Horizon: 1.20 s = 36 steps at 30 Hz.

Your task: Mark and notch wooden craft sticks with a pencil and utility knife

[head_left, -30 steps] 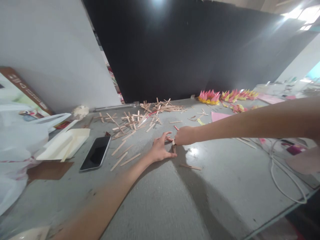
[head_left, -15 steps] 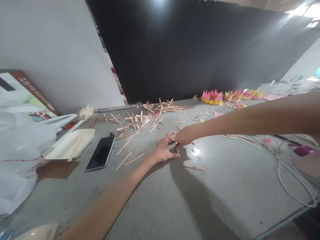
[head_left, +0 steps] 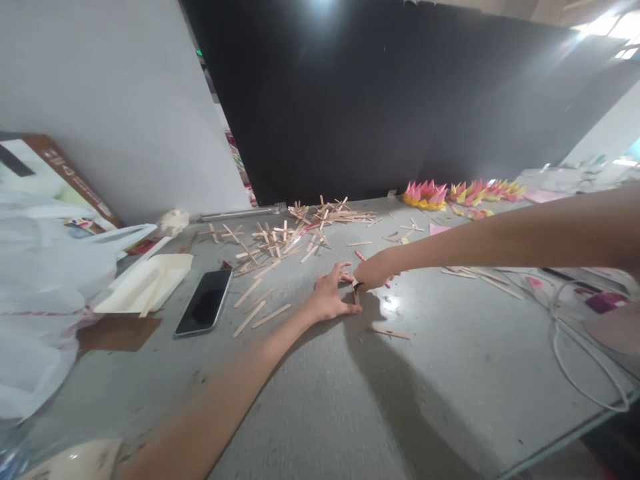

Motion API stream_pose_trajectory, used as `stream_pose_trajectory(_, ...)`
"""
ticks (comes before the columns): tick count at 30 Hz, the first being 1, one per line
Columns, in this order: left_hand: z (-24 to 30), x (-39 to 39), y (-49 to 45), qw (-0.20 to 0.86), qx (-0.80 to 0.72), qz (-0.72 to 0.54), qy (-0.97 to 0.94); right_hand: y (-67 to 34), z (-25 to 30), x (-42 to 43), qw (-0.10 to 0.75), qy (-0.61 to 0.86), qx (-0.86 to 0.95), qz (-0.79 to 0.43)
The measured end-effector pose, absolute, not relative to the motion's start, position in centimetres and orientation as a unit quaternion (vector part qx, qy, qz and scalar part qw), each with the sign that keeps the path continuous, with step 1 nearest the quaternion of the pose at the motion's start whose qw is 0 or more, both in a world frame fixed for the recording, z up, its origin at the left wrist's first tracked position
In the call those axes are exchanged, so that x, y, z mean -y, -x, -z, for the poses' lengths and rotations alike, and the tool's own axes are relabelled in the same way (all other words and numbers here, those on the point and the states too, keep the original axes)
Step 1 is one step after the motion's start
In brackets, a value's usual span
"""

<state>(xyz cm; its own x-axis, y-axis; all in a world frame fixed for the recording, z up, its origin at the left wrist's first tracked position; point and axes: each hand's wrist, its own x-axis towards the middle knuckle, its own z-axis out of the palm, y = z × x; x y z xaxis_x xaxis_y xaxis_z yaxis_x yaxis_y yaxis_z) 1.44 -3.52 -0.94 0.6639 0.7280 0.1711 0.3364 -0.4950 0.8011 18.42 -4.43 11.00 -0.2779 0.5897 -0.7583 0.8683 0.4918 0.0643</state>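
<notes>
My left hand (head_left: 330, 295) rests on the grey table with thumb and fingers curved around a short wooden craft stick (head_left: 357, 297), steadying it by its ends. Close against it, my right hand (head_left: 374, 269) is closed, knuckles up, over the far part of that stick. A small dark tip shows below its fingers; what it grips is mostly hidden. A thin red-and-white piece (head_left: 359, 255) sticks out beyond the right hand. Another craft stick (head_left: 392, 332) lies just to the right, with a dark mark on it.
A heap of craft sticks (head_left: 273, 241) spreads behind my left hand. On the left are a phone (head_left: 204, 303), a cream paper tray (head_left: 125, 293) and a white plastic bag (head_left: 43, 293). Pink and yellow paper crafts (head_left: 425, 195) line the black panel; a white cable (head_left: 563, 347) lies right.
The right hand shifts slightly over the stick, and the dark tip under its fingers shows a little more. The left hand keeps its hold. The view has moved slightly.
</notes>
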Motion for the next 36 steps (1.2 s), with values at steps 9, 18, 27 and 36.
stream_pose_trajectory(9,0.9,3.5,-1.4,0.383,-0.320,-0.250,-0.830,-18.5,-9.6,3.4,0.392,-0.503,-0.732,0.242)
stream_pose_trajectory(18,1.1,3.4,-1.5,0.387,-0.322,-0.264,-0.823,-19.2,-11.0,4.8,0.324,-0.392,-0.857,0.082)
stream_pose_trajectory(27,0.5,3.7,-1.4,0.380,-0.319,-0.255,-0.830,-19.1,-11.4,6.1,0.321,-0.405,-0.853,0.075)
stream_pose_trajectory(36,0.9,3.5,-1.3,0.380,-0.318,-0.251,-0.832,-19.7,-10.5,4.9,0.362,-0.457,-0.784,0.215)
